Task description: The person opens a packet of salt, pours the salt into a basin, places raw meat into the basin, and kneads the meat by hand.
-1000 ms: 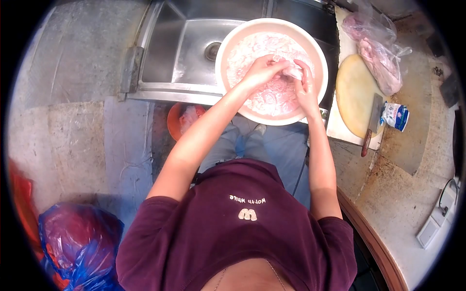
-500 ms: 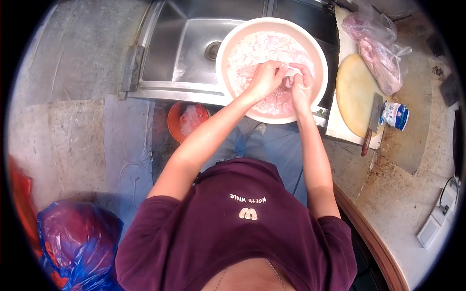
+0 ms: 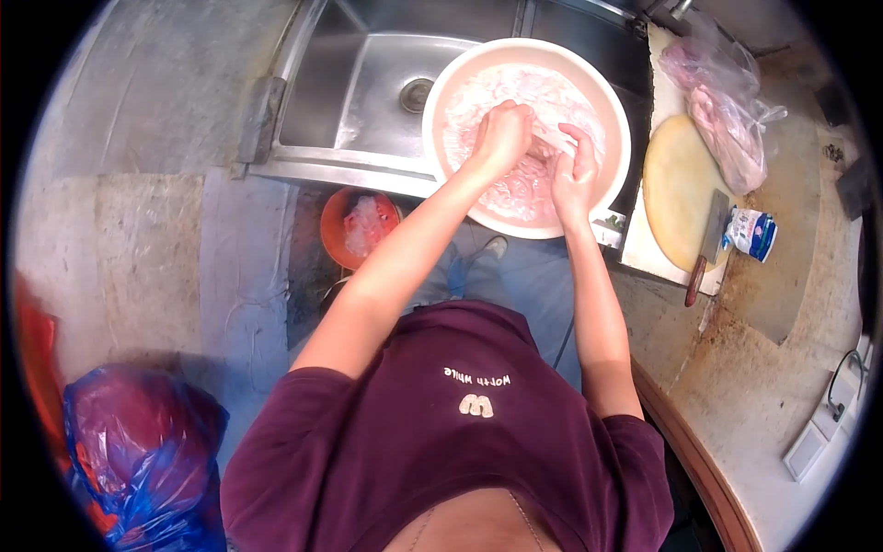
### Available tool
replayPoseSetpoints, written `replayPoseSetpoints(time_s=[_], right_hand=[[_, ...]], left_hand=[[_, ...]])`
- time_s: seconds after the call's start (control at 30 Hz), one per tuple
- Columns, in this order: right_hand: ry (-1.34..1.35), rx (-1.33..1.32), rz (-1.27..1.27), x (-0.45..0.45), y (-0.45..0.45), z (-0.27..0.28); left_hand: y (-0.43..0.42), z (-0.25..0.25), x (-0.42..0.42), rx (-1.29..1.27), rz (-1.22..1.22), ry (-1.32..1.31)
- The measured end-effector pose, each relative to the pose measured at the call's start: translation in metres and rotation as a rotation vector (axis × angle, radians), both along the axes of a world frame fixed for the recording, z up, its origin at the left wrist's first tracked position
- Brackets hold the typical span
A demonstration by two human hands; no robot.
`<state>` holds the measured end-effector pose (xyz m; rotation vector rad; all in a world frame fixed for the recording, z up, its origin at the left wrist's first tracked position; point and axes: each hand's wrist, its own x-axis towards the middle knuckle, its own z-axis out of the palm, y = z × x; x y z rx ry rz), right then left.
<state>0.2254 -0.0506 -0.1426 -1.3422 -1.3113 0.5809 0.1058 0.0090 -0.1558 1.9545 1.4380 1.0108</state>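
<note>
A large pale basin (image 3: 618, 120) holds water and many pale pink pieces of what looks like raw meat (image 3: 515, 198). Over its middle, my left hand (image 3: 502, 140) is closed in a fist around a pale, wet piece of raw meat (image 3: 548, 140). That piece stretches toward my right hand (image 3: 576, 175), whose thumb and curled forefinger are at its other end. The fingers' exact contact is hard to make out. Both hands are close together, just above the water.
The basin overlaps a steel sink (image 3: 382, 92). To the right lie a round cutting board (image 3: 676, 193), a cleaver (image 3: 710, 235), a blue-white packet (image 3: 752, 233) and bagged meat (image 3: 727, 129). Below are an orange bucket (image 3: 337, 235) and a blue plastic bag (image 3: 152, 460).
My left hand has shifted slightly up and left, turning into a fist. My right hand's forefinger and thumb have spread further apart, and the gap between the hands is wider.
</note>
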Motion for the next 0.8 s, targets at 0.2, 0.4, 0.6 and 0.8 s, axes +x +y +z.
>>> replayPoseSetpoints(time_s=[0.2,0.4,0.6,0.8], right_hand=[[0.116,-0.27,0.052,0.001,-0.006,-0.001],[-0.108,-0.032,0.011,0.01,-0.009,-0.006],[0.252,-0.229,0.184,0.03,-0.009,0.002],[-0.2,-0.06,0.237,0.043,0.009,-0.005]], left_hand=[[0.007,-0.003,0.002,0.015,0.048,0.017],[0.022,-0.027,-0.01,-0.019,0.141,0.146],[0.042,-0.001,-0.041,-0.481,0.108,-0.281],[0.024,0.004,-0.027,-0.628,-0.119,-0.506]])
